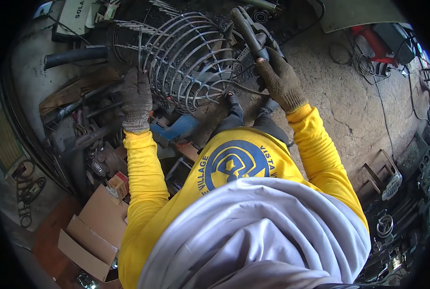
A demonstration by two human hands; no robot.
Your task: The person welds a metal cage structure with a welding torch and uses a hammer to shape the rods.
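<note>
A cage of curved metal bars [188,62] lies ahead of me, with several ribs joined by cross bars. My left hand [137,102], in a worn brown knit glove, is at its left side. Its fingers appear closed at the lower end of a thin upright metal rod [140,45]; the palm is hidden. My right hand [281,82], gloved alike, is closed around a grey tubular metal tool [245,31] with a short side stub. That tool points up and left, beside the cage's right edge. Its exact kind I cannot make out.
Scrap metal and a blue piece [179,127] lie beneath my left arm, near an opened cardboard box [99,221]. A dark pipe [75,57] is at far left. At right, a red and grey machine [376,45] has loose cables [364,67]. Metal parts crowd the lower right.
</note>
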